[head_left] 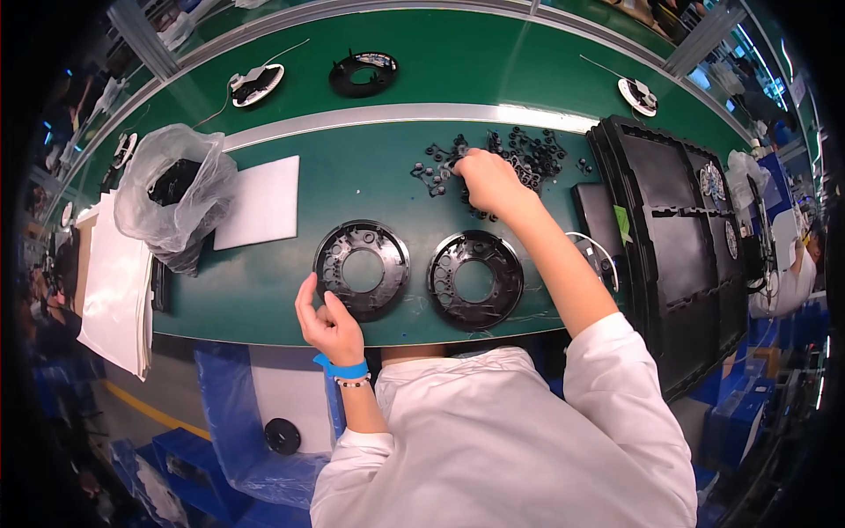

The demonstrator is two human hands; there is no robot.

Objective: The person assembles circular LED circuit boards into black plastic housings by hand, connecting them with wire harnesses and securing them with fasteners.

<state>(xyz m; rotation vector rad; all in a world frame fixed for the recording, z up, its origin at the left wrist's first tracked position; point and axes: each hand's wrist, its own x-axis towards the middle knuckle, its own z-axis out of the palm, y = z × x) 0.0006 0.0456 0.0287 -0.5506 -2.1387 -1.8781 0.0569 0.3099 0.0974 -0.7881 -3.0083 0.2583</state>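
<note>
Two black plastic ring-shaped housings lie side by side on the green table (387,326): a left housing (393,289) and a right housing (509,304). My left hand (330,324) is at the left housing's near-left edge, thumb and fingers apart, holding nothing; whether a fingertip touches the rim I cannot tell. Farther off, my right hand (491,180) reaches into a loose pile of small black plastic parts (544,151). Its fingers are curled and pinched together at the pile's left side, and whatever is between them is hidden.
Black trays (669,238) stand at the right, beside a dark flat box (597,216) and a white cable (607,251). At left are a clear plastic bag (176,198) and a white foam sheet (264,202). Beyond the metal rail, another black ring (363,86) lies among wired parts.
</note>
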